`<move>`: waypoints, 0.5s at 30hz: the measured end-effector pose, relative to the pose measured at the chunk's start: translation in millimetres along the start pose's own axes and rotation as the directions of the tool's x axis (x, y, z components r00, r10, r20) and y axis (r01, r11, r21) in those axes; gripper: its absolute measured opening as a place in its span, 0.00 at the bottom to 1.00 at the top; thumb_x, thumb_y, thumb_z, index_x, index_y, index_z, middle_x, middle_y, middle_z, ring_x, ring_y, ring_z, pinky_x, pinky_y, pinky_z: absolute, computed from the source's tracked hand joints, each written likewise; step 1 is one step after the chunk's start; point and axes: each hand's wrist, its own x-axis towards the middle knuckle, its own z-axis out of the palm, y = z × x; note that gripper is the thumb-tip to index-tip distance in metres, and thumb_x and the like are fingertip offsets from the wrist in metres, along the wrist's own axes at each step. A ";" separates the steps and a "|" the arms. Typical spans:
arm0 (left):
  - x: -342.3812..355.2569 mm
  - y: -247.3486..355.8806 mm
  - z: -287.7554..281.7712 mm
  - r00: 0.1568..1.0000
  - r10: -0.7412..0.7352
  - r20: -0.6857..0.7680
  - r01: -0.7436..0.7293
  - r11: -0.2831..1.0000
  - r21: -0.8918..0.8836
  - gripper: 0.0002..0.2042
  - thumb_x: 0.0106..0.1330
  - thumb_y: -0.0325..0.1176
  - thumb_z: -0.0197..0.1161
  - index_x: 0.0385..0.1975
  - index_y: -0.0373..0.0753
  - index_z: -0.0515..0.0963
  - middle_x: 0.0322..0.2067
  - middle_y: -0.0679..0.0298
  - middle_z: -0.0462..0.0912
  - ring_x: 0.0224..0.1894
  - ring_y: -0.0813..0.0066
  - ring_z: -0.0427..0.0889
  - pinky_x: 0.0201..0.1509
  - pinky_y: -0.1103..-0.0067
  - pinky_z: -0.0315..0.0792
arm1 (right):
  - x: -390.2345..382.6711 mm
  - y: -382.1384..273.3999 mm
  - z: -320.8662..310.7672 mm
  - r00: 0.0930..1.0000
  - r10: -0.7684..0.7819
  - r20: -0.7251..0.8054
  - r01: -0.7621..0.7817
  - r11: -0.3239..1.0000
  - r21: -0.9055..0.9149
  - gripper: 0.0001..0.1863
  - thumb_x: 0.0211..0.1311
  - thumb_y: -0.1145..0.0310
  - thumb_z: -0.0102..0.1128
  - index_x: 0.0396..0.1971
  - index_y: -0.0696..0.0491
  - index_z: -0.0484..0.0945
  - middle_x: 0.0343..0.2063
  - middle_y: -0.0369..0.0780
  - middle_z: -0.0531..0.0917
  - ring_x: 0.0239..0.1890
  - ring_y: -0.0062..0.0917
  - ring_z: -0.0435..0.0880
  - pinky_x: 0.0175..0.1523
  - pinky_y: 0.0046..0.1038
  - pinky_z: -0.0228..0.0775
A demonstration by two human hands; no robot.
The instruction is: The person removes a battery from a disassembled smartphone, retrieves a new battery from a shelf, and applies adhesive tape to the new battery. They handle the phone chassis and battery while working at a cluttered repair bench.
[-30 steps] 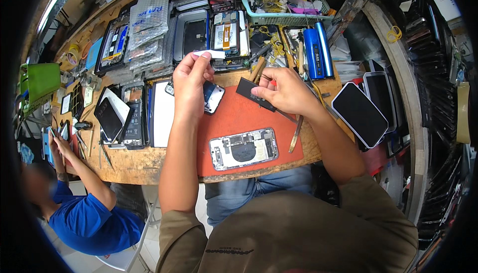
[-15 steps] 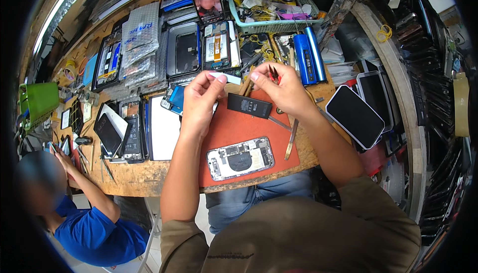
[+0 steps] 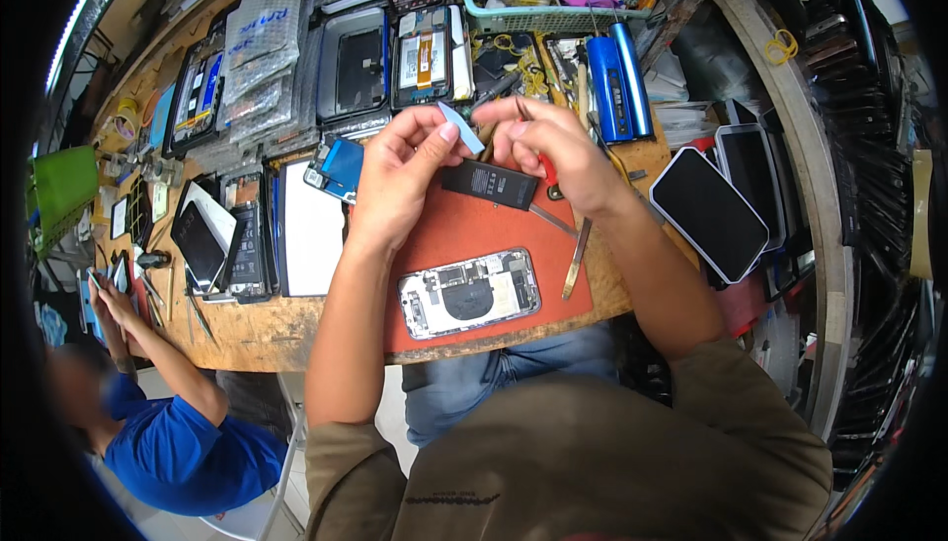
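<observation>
A narrow pale blue strip (image 3: 461, 129) is pinched between the thumb and fingers of my left hand (image 3: 407, 161), its length tilted. Just to the right, my right hand (image 3: 553, 151) is curled around a red-handled tool (image 3: 550, 174); a dark tip pokes out above the fingers, and most of it is hidden. Below the hands a black phone battery (image 3: 488, 185) rests on the orange-red mat (image 3: 474, 230). Nearer to me lies an opened phone (image 3: 470, 293) with a white frame, its inner parts bare and a dark round pad in the middle.
Metal tweezers (image 3: 577, 260) and a thin metal tool (image 3: 553, 219) lie right of the battery. Opened phones and tablets (image 3: 353, 67), bubble-wrapped parcels (image 3: 262, 42), a mint basket (image 3: 538, 20) and a blue cylindrical device (image 3: 614, 82) line the back. A co-worker in blue (image 3: 193, 452) sits at left.
The strip in my left hand has tilted from nearly level to steeply slanted. My right hand has curled its fingers and turned, bringing the red handle lower. The whole view has shifted slightly.
</observation>
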 end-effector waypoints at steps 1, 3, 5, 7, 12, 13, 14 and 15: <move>0.1 -0.1 0.3 0.999 0.034 0.007 -0.034 0.999 -0.041 0.07 0.73 0.31 0.63 0.43 0.35 0.78 0.36 0.65 0.85 0.39 0.80 0.83 0.46 0.82 0.76 | 0.5 -1.4 -5.9 0.999 0.043 0.004 -0.043 0.997 0.060 0.23 0.72 0.63 0.56 0.59 0.62 0.75 0.33 0.33 0.79 0.31 0.13 0.71 0.38 0.19 0.66; 0.8 0.0 -0.3 0.999 0.040 -0.032 -0.043 0.995 -0.088 0.07 0.73 0.31 0.63 0.44 0.34 0.77 0.36 0.65 0.84 0.39 0.80 0.83 0.46 0.82 0.76 | -0.8 -1.6 -9.5 1.000 0.007 0.022 -0.007 1.000 0.021 0.28 0.76 0.63 0.50 0.69 0.64 0.64 0.38 0.35 0.77 0.33 0.14 0.69 0.40 0.18 0.67; 3.0 -1.0 -1.4 0.999 0.041 -0.036 -0.043 0.997 -0.067 0.07 0.72 0.29 0.64 0.44 0.34 0.77 0.35 0.66 0.83 0.37 0.81 0.82 0.46 0.83 0.76 | -0.9 -0.8 -6.1 0.999 0.012 -0.036 -0.015 0.997 -0.075 0.28 0.77 0.63 0.49 0.69 0.64 0.64 0.39 0.35 0.77 0.32 0.13 0.69 0.40 0.18 0.67; 2.9 -0.7 -6.8 0.997 0.012 -0.082 -0.018 0.997 -0.074 0.08 0.72 0.29 0.64 0.45 0.35 0.77 0.35 0.67 0.83 0.38 0.81 0.81 0.45 0.84 0.75 | 1.9 -3.4 -1.6 0.999 0.002 -0.048 -0.009 0.990 -0.139 0.27 0.79 0.61 0.48 0.70 0.61 0.63 0.38 0.35 0.77 0.29 0.12 0.69 0.35 0.16 0.66; 6.6 -4.1 -15.9 0.991 0.064 -0.118 -0.070 0.997 -0.046 0.07 0.71 0.29 0.64 0.44 0.34 0.80 0.33 0.70 0.81 0.34 0.84 0.78 0.41 0.85 0.75 | 0.9 -7.6 4.5 0.993 -0.117 -0.031 0.112 0.984 -0.136 0.24 0.81 0.61 0.46 0.66 0.62 0.67 0.38 0.37 0.81 0.18 0.07 0.63 0.23 0.12 0.55; 6.7 -4.1 -16.3 0.991 0.085 -0.104 -0.092 0.993 -0.070 0.07 0.71 0.29 0.64 0.44 0.34 0.80 0.33 0.70 0.81 0.34 0.85 0.78 0.41 0.85 0.75 | 0.4 -7.6 4.0 0.997 -0.069 -0.039 0.064 0.990 -0.127 0.23 0.81 0.62 0.46 0.65 0.62 0.68 0.37 0.36 0.81 0.18 0.07 0.62 0.23 0.12 0.54; 6.8 -3.7 -16.5 0.990 0.096 -0.103 -0.103 0.992 -0.066 0.07 0.71 0.29 0.64 0.44 0.34 0.81 0.33 0.70 0.81 0.35 0.84 0.78 0.42 0.85 0.75 | 1.2 -8.2 1.9 0.999 -0.046 -0.016 0.044 0.992 -0.120 0.22 0.80 0.62 0.45 0.64 0.61 0.69 0.36 0.36 0.81 0.18 0.07 0.62 0.23 0.12 0.53; 6.7 -3.0 -16.3 0.991 0.075 -0.110 -0.081 0.995 -0.058 0.07 0.71 0.29 0.64 0.44 0.34 0.80 0.33 0.69 0.81 0.36 0.84 0.79 0.42 0.85 0.75 | 2.0 -8.2 0.5 1.000 -0.024 0.008 0.025 0.993 -0.116 0.22 0.80 0.62 0.45 0.64 0.61 0.70 0.36 0.35 0.81 0.18 0.07 0.61 0.23 0.12 0.52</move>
